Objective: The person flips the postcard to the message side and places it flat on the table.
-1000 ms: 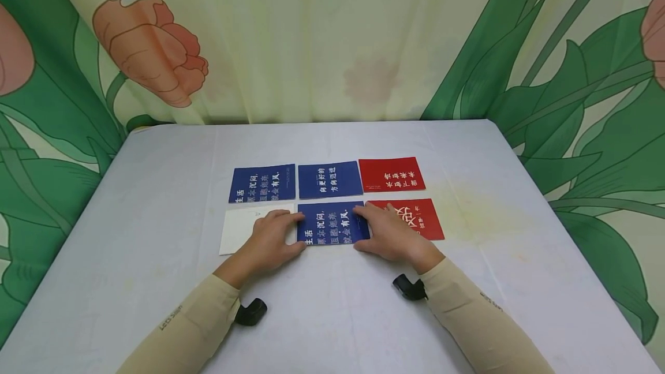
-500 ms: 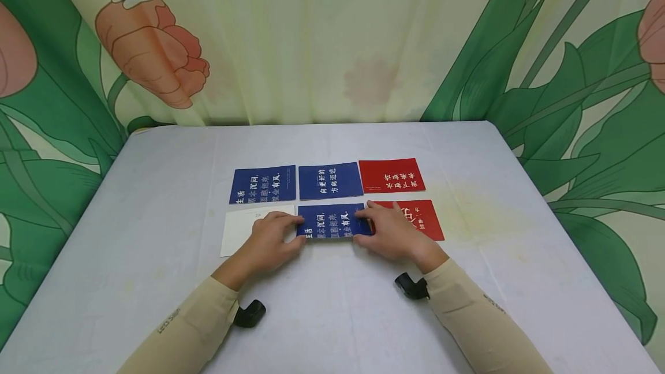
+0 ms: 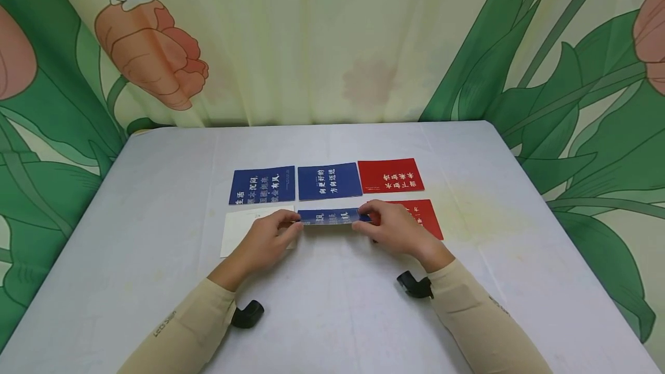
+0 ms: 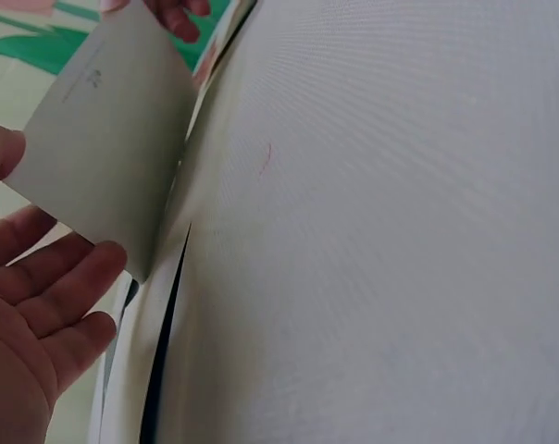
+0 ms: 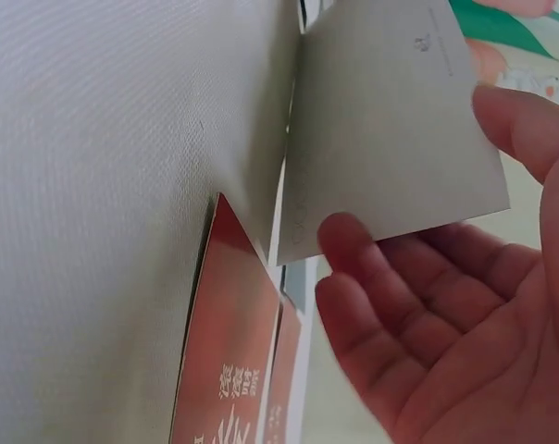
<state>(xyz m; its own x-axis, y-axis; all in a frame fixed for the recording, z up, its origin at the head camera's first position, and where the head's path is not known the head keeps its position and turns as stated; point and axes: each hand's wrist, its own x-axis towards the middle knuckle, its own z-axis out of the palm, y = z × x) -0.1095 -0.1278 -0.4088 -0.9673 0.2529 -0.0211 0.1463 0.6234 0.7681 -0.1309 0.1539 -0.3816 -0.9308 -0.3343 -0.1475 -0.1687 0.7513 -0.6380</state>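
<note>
Between both hands a blue postcard (image 3: 328, 217) with white lettering is tilted up, its near edge raised off the table. My left hand (image 3: 266, 240) pinches its left short edge, and my right hand (image 3: 397, 232) pinches the right one. In the left wrist view the pale back of the postcard (image 4: 113, 139) shows, with the thumb and fingers of the left hand (image 4: 39, 287) at its edge. The right wrist view shows the same pale back of the postcard (image 5: 391, 139) above the curled fingers of the right hand (image 5: 446, 296).
A white card (image 3: 236, 232) lies left of the held postcard, partly under the left hand. A red card (image 3: 428, 218) lies to the right. Behind are a blue card (image 3: 262, 184), another blue card (image 3: 329, 182) and a red card (image 3: 392, 175) on the white tablecloth (image 3: 322, 316).
The blue postcard, flat between the hands a second ago, has had its near edge lifted so its face tips away. Both hands have risen slightly with it; the other cards stay put.
</note>
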